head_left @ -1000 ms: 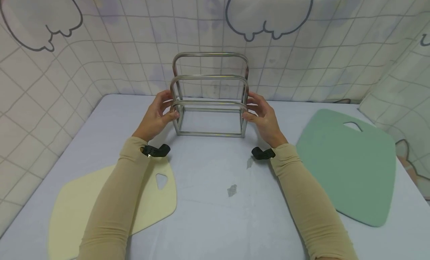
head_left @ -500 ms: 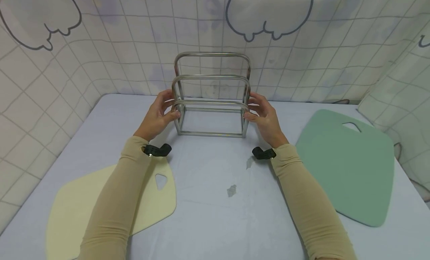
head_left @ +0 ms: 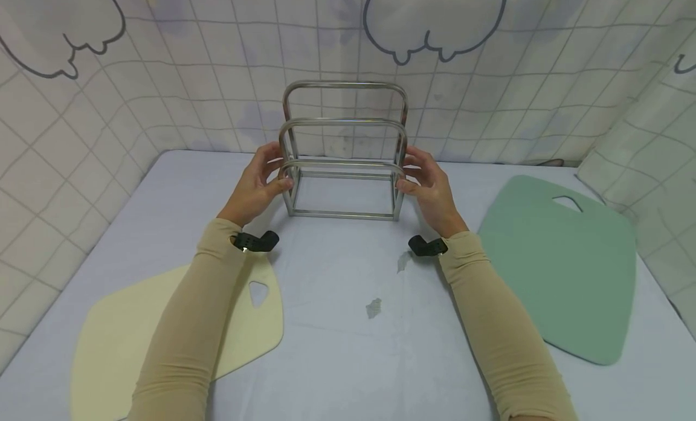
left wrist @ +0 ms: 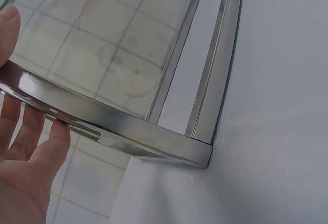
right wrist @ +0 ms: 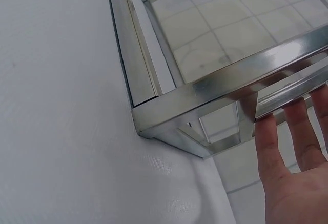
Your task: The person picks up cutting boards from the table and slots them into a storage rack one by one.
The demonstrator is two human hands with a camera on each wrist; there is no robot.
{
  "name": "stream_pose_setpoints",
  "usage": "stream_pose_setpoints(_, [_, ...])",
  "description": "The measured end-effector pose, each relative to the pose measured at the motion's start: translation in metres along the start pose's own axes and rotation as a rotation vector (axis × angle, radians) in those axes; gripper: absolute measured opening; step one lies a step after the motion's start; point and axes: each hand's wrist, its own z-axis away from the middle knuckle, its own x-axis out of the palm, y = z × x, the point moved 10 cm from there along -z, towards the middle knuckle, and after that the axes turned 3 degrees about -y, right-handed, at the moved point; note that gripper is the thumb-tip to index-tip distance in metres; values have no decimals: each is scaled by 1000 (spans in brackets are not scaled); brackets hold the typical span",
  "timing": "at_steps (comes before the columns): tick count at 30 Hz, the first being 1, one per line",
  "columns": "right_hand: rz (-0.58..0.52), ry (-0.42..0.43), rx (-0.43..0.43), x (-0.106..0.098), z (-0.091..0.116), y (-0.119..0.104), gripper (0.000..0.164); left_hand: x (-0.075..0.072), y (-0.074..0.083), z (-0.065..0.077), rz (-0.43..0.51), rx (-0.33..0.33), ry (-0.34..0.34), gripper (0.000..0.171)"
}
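Note:
A silvery metal cutting board rack (head_left: 342, 215) with three rounded loops stands at the far side of the white-covered table. My left hand (head_left: 254, 182) grips its left side, thumb at the front loop and fingers behind. On the opposite side, my right hand (head_left: 431, 188) holds the frame the same way. The left wrist view shows the thumb over the metal bar (left wrist: 123, 126) and the left fingers (left wrist: 54, 149) beneath it. In the right wrist view, fingertips touch the underside of a side bar (right wrist: 292, 90); the right thumb is out of view there. The rack holds no board.
A pale yellow cutting board (head_left: 255, 330) lies at the front left, partly under the left forearm. On the right lies a green cutting board (head_left: 565, 276), close to the right sleeve. Behind the rack hangs a grid-patterned curtain (head_left: 462, 107). Grey patches (head_left: 373, 308) mark the tablecloth.
The rack has shifted slightly to the right, with both hands keeping their hold on it. The boards appear a little further left as the head view turns slightly.

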Motion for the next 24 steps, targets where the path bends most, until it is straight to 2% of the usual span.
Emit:
stream_pose_setpoints(12, [-32, 2, -10, -2, 0, -2, 64, 1, -1, -2, 2, 8, 8, 70])
stream_pose_setpoints(24, [-66, 3, -15, -2, -1, 0, 62, 1, -5, -3, 12, -13, 14, 72])
